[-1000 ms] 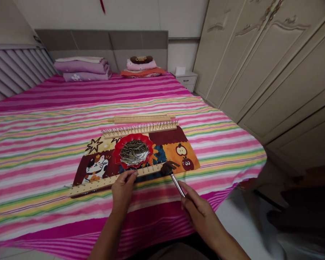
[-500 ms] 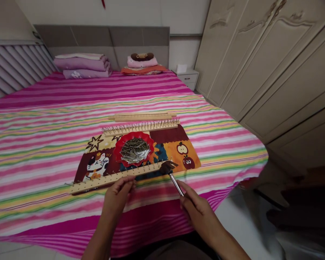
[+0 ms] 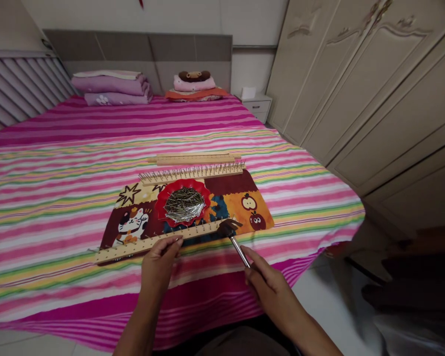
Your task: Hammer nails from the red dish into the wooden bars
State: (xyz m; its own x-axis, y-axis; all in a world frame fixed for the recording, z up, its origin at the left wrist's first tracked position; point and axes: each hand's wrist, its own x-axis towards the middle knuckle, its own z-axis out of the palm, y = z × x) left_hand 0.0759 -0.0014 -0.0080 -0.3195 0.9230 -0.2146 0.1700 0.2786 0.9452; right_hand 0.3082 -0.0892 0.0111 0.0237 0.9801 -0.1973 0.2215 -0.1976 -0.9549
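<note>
Head view: left hand (image 3: 159, 262) leans toward 1 o'clock, fingertips together by the near wooden strip (image 3: 132, 248); right hand (image 3: 268, 282) wraps the hammer (image 3: 237, 246), aimed at 11 o'clock.

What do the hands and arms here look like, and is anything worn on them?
The left hand and right hand are a person's, gloveless, with five-fingered human shapes. The forearms show no sleeves, watch or bracelet.
</note>
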